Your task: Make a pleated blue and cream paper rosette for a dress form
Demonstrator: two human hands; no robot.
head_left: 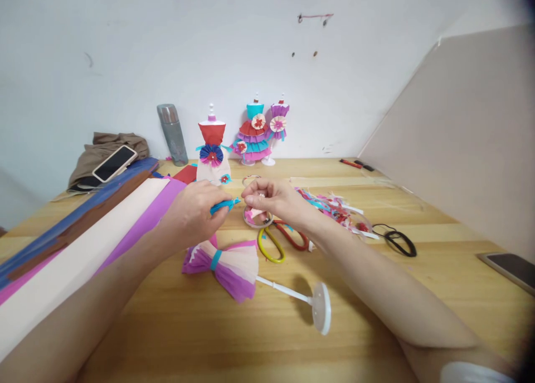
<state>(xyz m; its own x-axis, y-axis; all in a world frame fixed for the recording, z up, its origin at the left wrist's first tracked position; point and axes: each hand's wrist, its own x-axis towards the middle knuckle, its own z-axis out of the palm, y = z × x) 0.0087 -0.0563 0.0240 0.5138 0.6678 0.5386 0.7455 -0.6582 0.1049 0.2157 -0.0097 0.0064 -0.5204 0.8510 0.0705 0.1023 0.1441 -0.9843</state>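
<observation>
My left hand (196, 211) is closed around a bunched strip of blue crepe paper (224, 205), its twisted tip pointing right. Close to that tip, my right hand (271, 199) has thumb and forefinger pinched together; whatever is between them is too small to make out. Beneath my right hand sits a small round dish or ring (251, 222) with pink bits, partly hidden. Below both hands a mini dress stand in a purple and cream paper dress (234, 263) lies on its side, a blue band round its waist and its white base (321, 309) to the right.
Scissors with yellow (271, 246) and red handles lie by the dish, paper scraps (334, 210) to their right. Dressed mini mannequins (212, 149) stand along the wall near a flask (172, 135). Crepe sheets (83, 255) cover the left side. A phone (115, 164) rests on cloth.
</observation>
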